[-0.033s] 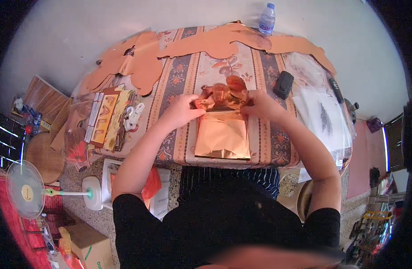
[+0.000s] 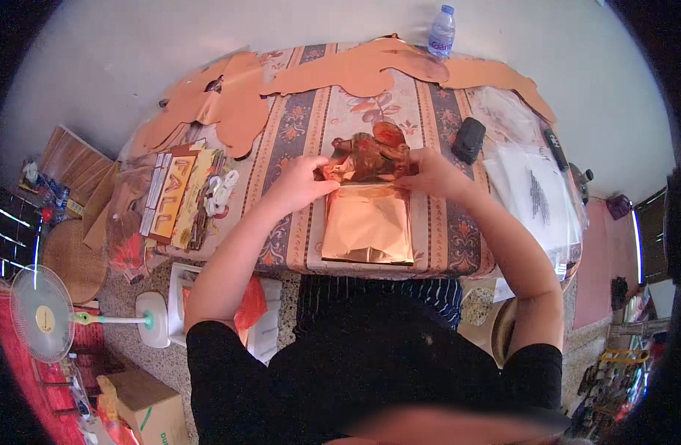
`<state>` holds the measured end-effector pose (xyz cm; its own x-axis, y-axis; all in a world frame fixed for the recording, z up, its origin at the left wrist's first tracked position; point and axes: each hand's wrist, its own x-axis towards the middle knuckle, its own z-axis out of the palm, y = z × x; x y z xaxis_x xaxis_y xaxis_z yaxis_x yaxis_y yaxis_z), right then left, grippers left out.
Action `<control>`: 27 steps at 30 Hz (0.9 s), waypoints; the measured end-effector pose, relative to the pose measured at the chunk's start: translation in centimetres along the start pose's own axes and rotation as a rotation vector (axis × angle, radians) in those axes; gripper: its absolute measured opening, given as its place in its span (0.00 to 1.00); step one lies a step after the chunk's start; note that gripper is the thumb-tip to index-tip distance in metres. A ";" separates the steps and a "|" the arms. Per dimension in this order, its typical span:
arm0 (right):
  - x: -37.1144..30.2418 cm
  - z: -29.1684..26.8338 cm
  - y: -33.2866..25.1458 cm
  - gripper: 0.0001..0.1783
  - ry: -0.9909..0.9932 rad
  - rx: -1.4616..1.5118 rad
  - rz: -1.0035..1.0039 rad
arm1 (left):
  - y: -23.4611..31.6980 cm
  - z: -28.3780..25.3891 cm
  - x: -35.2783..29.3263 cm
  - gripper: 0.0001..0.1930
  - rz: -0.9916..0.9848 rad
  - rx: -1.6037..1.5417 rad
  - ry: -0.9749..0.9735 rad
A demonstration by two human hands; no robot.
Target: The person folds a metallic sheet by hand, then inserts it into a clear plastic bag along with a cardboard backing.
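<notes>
A shiny copper foil sheet (image 2: 368,226) lies on the patterned tablecloth (image 2: 292,126) at the near edge of the table. Its far end is bunched into a crinkled fold (image 2: 370,156). My left hand (image 2: 300,182) pinches the left side of that fold. On the right side of the fold, my right hand (image 2: 429,172) grips it the same way. Both forearms reach in from below, over my dark clothing.
Orange paper cut-outs (image 2: 355,70) line the far side of the table, beside a water bottle (image 2: 441,31). A small black object (image 2: 469,139), a marker (image 2: 554,148) and clear plastic sleeves (image 2: 537,196) lie right. Decoration packets (image 2: 170,196) lie left. A fan (image 2: 44,311) and a cardboard box (image 2: 144,404) stand on the floor.
</notes>
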<state>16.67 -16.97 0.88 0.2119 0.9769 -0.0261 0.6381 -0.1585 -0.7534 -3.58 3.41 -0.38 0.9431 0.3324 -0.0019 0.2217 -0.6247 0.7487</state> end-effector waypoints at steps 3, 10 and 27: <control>0.1 0.4 -0.4 0.08 -0.042 0.349 0.108 | -0.7 0.2 0.1 0.13 0.011 0.003 0.005; -0.9 1.0 0.3 0.04 0.162 -0.183 -0.284 | 1.1 0.2 -0.6 0.10 0.004 -0.101 0.018; -2.3 1.7 -0.5 0.13 0.197 -0.897 -0.765 | 4.0 3.2 -6.6 0.24 0.544 0.306 0.024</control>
<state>14.63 -18.86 0.24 -0.3877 0.8352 0.3900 0.9211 0.3345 0.1993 -8.13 -3.50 0.53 0.9360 -0.0765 0.3437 -0.2244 -0.8818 0.4149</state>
